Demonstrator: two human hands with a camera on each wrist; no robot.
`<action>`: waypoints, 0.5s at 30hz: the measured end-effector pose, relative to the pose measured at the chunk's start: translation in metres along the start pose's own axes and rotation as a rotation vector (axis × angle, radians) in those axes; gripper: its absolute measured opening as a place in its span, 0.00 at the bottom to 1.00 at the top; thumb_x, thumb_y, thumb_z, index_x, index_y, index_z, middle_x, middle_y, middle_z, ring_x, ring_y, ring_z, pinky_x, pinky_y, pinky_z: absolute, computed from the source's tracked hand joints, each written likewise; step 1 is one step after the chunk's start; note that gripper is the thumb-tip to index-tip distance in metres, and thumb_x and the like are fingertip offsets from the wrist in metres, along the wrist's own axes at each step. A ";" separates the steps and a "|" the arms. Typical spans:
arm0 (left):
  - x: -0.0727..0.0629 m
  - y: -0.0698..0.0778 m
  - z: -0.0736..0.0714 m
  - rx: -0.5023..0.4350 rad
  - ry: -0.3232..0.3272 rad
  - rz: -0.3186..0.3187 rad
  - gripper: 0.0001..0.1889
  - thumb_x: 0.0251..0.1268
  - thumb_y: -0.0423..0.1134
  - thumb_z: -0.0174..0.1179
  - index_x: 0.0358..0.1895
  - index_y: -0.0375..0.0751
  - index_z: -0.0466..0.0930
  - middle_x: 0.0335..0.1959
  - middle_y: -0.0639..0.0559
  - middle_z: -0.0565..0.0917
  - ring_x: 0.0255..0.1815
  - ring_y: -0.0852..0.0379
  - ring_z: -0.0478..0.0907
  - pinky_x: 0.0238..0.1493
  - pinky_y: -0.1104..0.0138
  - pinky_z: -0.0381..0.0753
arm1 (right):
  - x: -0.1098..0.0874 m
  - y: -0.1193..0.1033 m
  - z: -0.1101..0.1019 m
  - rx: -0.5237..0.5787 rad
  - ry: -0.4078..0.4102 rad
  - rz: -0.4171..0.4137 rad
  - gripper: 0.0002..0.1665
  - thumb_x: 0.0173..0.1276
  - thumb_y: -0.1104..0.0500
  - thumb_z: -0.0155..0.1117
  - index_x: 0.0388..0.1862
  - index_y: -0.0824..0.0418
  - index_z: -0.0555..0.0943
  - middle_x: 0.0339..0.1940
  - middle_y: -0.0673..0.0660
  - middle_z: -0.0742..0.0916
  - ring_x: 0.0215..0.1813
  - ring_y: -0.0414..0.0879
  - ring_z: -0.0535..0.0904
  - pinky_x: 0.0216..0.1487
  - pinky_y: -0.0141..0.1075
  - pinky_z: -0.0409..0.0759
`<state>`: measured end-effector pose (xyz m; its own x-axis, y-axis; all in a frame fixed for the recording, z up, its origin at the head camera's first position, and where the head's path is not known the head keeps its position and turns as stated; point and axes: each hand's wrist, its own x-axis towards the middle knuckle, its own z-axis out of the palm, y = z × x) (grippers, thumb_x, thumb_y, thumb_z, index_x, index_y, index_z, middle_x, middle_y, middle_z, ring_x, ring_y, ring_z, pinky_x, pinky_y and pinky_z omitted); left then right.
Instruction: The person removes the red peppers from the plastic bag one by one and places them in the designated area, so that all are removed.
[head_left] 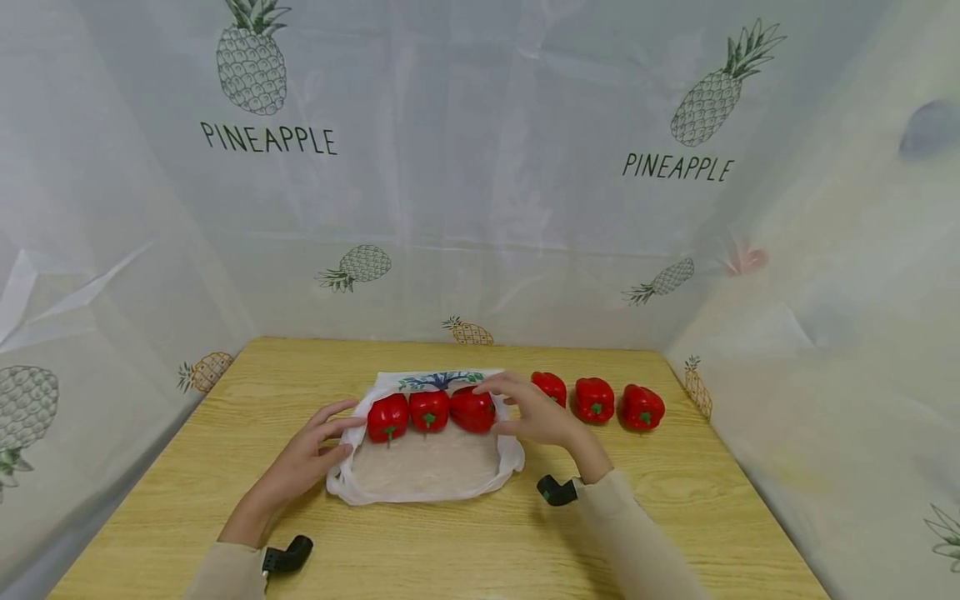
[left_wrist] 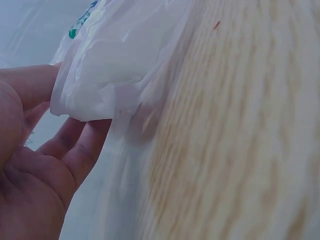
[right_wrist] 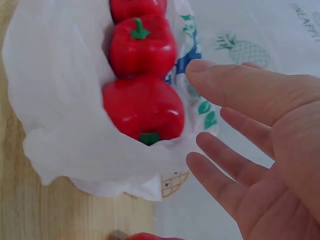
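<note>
A white plastic bag [head_left: 427, 492] with a blue and green print lies on the table, its mouth spread wide towards me. Inside, along the back, three red bell peppers with green stems sit in a row: a left one [head_left: 387, 417], a middle one [head_left: 430, 410] and a right one [head_left: 472, 410]. My left hand [head_left: 307, 454] holds the bag's left rim, with plastic between thumb and fingers in the left wrist view. Over the bag's right side, my right hand [head_left: 540, 412] has its fingers spread loosely beside the right pepper [right_wrist: 145, 107], holding nothing.
To the right of the bag, three more red bell peppers stand in a row on the wooden table [head_left: 675, 517]: one [head_left: 550, 387] partly behind my right hand, another [head_left: 594, 400], and an outermost one [head_left: 641, 407]. A pineapple-printed curtain [head_left: 480, 192] encloses the table's back and sides.
</note>
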<state>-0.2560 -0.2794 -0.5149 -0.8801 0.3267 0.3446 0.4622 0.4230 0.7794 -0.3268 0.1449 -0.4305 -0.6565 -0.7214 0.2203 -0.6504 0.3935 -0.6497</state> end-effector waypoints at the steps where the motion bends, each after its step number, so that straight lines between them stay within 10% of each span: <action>1: 0.000 0.000 0.000 -0.003 -0.002 0.005 0.20 0.79 0.32 0.62 0.70 0.42 0.81 0.82 0.39 0.61 0.68 0.35 0.74 0.55 0.71 0.82 | 0.001 0.001 0.001 0.001 -0.004 0.003 0.36 0.70 0.67 0.75 0.75 0.57 0.75 0.76 0.55 0.75 0.75 0.60 0.71 0.70 0.60 0.76; 15: 0.001 0.001 0.000 -0.026 -0.020 0.008 0.20 0.79 0.32 0.61 0.70 0.41 0.81 0.83 0.39 0.60 0.67 0.33 0.75 0.56 0.70 0.82 | 0.018 0.011 0.008 -0.138 -0.033 -0.007 0.33 0.67 0.68 0.77 0.71 0.64 0.78 0.74 0.61 0.78 0.73 0.58 0.71 0.70 0.57 0.78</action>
<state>-0.2560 -0.2786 -0.5134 -0.8740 0.3468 0.3403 0.4657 0.3984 0.7902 -0.3424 0.1318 -0.4394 -0.6399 -0.7422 0.1990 -0.7032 0.4612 -0.5411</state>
